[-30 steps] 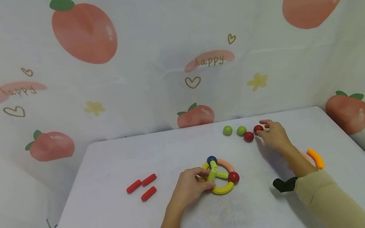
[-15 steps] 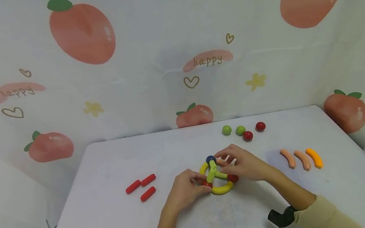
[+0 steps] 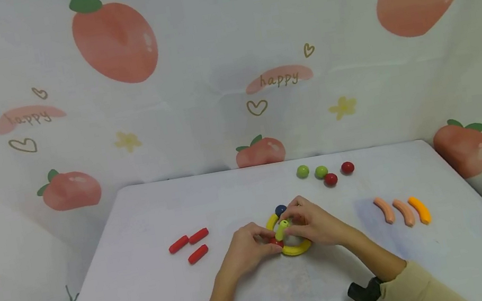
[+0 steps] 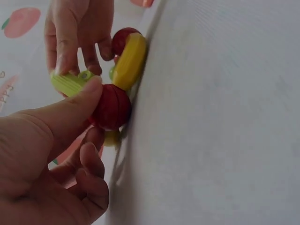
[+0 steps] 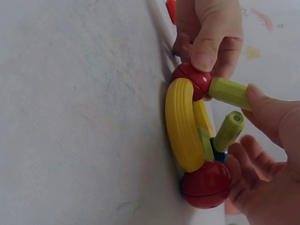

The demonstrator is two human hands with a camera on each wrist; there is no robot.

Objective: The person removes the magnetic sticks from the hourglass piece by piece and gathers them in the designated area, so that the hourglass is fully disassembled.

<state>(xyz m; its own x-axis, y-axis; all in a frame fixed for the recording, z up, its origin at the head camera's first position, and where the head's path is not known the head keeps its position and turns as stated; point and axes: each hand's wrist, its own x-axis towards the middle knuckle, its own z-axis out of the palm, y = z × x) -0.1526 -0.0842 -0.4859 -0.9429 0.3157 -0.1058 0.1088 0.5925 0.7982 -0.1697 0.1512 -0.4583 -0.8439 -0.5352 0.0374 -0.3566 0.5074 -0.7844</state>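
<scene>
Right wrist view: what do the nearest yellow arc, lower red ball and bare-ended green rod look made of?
Nearest yellow arc: probably satin plastic, with moulded-looking grooves.
Lower red ball: likely glossy plastic; highlight, seam line.
Bare-ended green rod: ribbed, seemingly plastic; grey end inset perhaps metal.

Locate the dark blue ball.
Head view, just right of and below center: the dark blue ball sits at the far end of the left yellow curved piece, beside the right hand.
</scene>
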